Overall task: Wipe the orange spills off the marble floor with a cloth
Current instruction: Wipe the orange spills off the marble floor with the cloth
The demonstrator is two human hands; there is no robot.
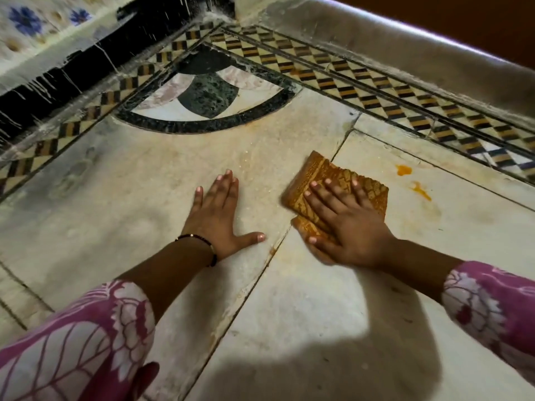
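Observation:
A folded orange patterned cloth (324,178) lies flat on the pale marble floor (304,299). My right hand (347,224) presses down on it, fingers spread over its top and thumb curled at its near edge. My left hand (220,215) rests flat on the bare floor to the left of the cloth, fingers apart, holding nothing. To the right of the cloth are two orange spills: a small blob (404,169) and a streak (421,191). A thin orange trace (272,250) sits in the floor joint between my hands.
A chequered black-and-yellow inlay border (376,91) runs along the far and right sides, below a raised marble ledge (405,44). A dark quarter-circle inlay (202,94) fills the corner. A black band (72,73) lines the left wall.

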